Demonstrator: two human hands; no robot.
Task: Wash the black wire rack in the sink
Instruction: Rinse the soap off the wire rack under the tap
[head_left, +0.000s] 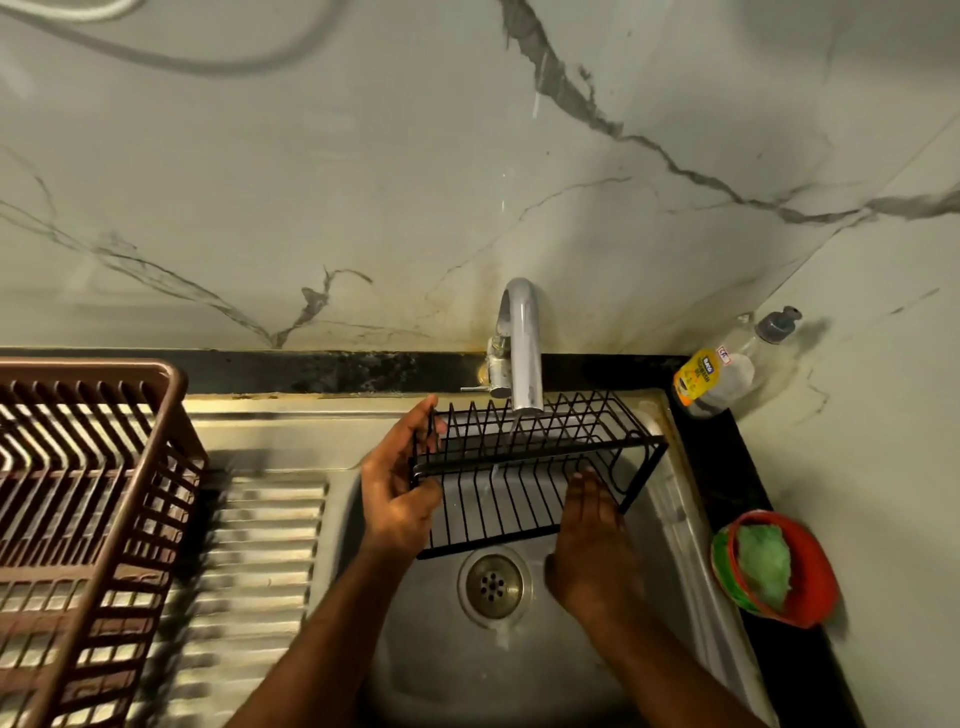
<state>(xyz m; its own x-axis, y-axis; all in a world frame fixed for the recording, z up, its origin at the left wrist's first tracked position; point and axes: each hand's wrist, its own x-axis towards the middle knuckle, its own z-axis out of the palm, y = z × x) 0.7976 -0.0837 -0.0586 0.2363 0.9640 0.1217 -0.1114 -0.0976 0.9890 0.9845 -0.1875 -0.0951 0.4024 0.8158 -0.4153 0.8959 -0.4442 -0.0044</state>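
The left hand (397, 493) is gripping the black wire rack (524, 467) by its end, tilting it under the tap (522, 348) over the sink (691, 525), while the right hand (592, 540) is rubbing flat-fingered across wet wires

Bottle (712, 378) label — print too blurred to read.

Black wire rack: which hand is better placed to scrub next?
Probably the right hand: it lies flat on the wire rack bars, while the left hand grips its end under the tap.
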